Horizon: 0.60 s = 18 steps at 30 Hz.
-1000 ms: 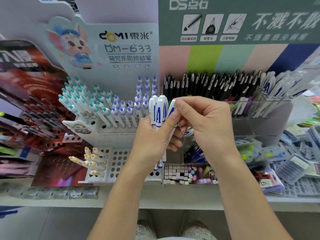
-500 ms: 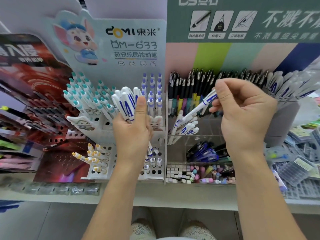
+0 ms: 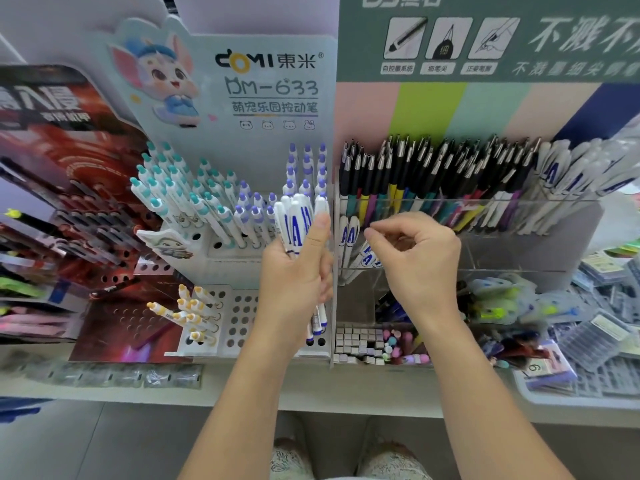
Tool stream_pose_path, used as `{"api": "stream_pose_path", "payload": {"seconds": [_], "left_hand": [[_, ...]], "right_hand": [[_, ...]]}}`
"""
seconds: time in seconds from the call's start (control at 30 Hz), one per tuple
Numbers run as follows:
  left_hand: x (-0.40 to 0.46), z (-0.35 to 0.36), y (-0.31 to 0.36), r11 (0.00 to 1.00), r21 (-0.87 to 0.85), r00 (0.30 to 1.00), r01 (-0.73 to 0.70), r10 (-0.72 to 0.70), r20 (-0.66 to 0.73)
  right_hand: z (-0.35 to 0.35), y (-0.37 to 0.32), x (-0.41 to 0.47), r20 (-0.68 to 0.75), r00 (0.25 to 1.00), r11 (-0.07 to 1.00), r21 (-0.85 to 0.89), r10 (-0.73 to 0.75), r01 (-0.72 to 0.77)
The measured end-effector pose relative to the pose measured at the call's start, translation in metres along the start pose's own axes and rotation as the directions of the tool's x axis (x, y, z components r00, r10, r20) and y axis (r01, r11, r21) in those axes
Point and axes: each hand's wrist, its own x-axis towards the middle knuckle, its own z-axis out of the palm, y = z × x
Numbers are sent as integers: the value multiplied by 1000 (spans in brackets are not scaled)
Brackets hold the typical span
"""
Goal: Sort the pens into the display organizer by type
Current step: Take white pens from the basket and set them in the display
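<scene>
Bundle of white pens with blue lettering gripped upright in left hand, thumb pressed along barrels, in front of white pegged rack. Right hand held with fingers loosely curled, nothing gripped, just beside white pens stood in clear acrylic organizer. Black-capped pens ranked behind.

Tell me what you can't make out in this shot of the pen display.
Head view only:
- Bundle of white and blue pens: lower barrels hidden by the left hand, so no count.
- Right hand: curled fingers hide whether it holds anything.
- Green header sign: cut off by top and right edges.
</scene>
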Motion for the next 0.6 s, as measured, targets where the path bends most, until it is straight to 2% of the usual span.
{"api": "stream_pose_path", "payload": {"seconds": [0.13, 0.2, 0.27, 0.33, 0.37, 0.47, 0.6], "left_hand": [[-1, 4, -2, 999, -37, 997, 33, -30, 71], [-1, 5, -2, 998, -53, 997, 23, -19, 70], [1, 4, -2, 998, -56, 998, 16, -13, 58], [1, 3, -2, 999, -50, 999, 17, -15, 48], [1, 3, -2, 998, -51, 999, 21, -18, 43], [2, 4, -4, 998, -61, 999, 34, -33, 23], [0, 7, -5, 998, -63, 999, 31, -30, 21]], "right_hand": [[1, 5, 3, 72, 997, 990, -136, -37, 46], [-1, 6, 2, 68, 996, 989, -133, -53, 62], [-4, 5, -2, -17, 999, 995, -87, -42, 40], [-9, 5, -5, -146, 987, 996, -53, 62, -70], [-12, 6, -5, -162, 978, 988, -60, 133, -144], [-15, 10, -6, 0, 966, 955, -150, 260, -257], [-3, -4, -12, 151, 981, 986, -132, 126, -106]]}}
